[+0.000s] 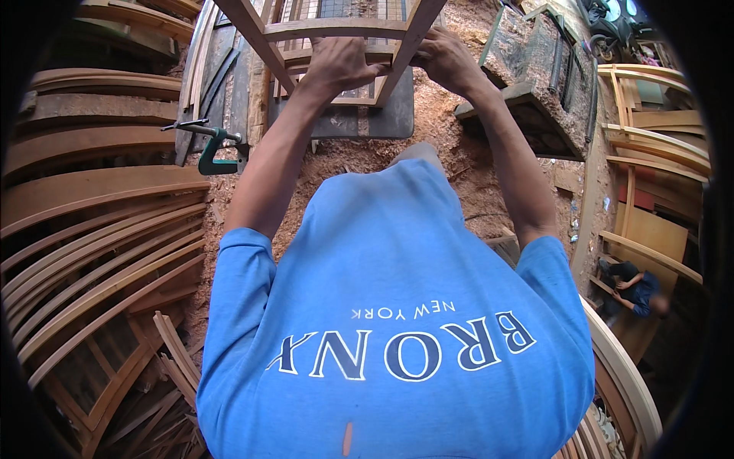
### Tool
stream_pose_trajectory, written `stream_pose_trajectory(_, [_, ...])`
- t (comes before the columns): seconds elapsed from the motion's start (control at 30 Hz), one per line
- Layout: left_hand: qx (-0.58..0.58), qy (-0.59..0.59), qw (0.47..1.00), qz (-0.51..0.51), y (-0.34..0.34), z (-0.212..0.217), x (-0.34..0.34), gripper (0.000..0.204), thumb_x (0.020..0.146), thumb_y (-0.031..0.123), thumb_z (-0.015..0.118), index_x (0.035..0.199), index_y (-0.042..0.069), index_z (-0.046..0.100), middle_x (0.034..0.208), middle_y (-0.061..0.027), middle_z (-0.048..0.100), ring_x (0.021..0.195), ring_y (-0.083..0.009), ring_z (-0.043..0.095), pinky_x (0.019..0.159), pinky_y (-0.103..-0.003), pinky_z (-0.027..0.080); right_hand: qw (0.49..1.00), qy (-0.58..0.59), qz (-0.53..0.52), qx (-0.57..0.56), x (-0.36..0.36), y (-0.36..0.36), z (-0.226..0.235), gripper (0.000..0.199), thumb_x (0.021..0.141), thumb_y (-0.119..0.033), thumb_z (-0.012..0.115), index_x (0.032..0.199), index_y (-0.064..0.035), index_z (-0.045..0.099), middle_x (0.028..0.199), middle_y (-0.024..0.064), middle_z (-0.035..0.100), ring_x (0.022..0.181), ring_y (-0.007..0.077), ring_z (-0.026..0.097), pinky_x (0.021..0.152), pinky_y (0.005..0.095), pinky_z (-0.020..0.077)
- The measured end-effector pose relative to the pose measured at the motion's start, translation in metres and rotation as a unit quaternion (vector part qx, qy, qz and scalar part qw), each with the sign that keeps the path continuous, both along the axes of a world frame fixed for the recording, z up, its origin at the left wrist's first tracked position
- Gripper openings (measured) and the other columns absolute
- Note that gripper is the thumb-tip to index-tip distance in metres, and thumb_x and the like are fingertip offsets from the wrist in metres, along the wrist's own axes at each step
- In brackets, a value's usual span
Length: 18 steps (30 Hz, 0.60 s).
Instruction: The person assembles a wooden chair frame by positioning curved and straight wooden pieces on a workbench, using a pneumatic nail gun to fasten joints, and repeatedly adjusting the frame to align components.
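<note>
In front of me stands a wooden frame [336, 29] with two side posts joined by crosspieces, its upper end cut off by the picture's edge. My left hand [342, 64] is closed round a crosspiece, its thumb pointing toward the right post. Outside that right post, my right hand [447, 61] grips the frame, its fingertips partly hidden behind the wood. The frame's lower part is over a dark flat board [375, 124]. Both arms are stretched forward.
A green clamp [218, 151] sits at the workbench edge [233, 115] on the left. Stacked timber [99, 187] fills the left side. At right stand a dusty wooden stand [527, 111] and more timber [657, 141]; another person [638, 289] is farther right. Wood shavings [478, 187] cover the floor.
</note>
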<state>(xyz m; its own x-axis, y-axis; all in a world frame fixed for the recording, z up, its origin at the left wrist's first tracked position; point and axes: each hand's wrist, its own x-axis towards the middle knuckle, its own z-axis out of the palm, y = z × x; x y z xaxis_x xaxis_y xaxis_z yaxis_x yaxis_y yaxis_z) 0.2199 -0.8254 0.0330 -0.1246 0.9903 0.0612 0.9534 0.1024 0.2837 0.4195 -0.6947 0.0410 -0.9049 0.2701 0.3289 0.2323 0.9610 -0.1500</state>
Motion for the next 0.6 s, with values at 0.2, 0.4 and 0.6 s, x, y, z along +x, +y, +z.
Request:
stream_pose_trajectory(0.2, [0.022,-0.018,1.0,0.007,-0.001,-0.003,0.007,0.082,0.078,0.073,0.069,0.103,-0.005,0.069,0.111,-0.0278,0.069,0.113,-0.0397,0.065,0.102,-0.054,0.042,1.0,0.002,-0.017,0.007,0.003,-0.002,0.0,0.019,0.093,-0.026,0.068,0.109,-0.0247,0.078,0.117,0.0011,0.069,0.111,0.0225,0.063,0.1,0.0417,0.0458])
stream_pose_trajectory(0.4, [-0.015,0.001,1.0,0.026,0.003,0.008,0.012,0.078,0.077,0.068,0.071,0.109,-0.003,0.069,0.102,-0.025,0.073,0.103,-0.0407,0.069,0.102,-0.054,0.044,1.0,-0.003,-0.026,-0.003,0.004,-0.003,0.001,0.017,0.092,-0.028,0.069,0.106,-0.0249,0.078,0.114,0.0015,0.069,0.109,0.0225,0.064,0.099,0.0407,0.0461])
stream_pose_trajectory(0.6, [-0.02,0.009,1.0,0.018,0.01,-0.006,0.011,0.069,0.08,0.063,0.069,0.107,0.0,0.068,0.104,-0.0227,0.072,0.107,-0.0369,0.067,0.105,-0.052,0.043,1.0,0.01,-0.01,-0.019,0.003,-0.004,0.004,0.017,0.089,-0.029,0.072,0.103,-0.0225,0.079,0.112,0.0033,0.07,0.108,0.0233,0.063,0.098,0.0404,0.0467])
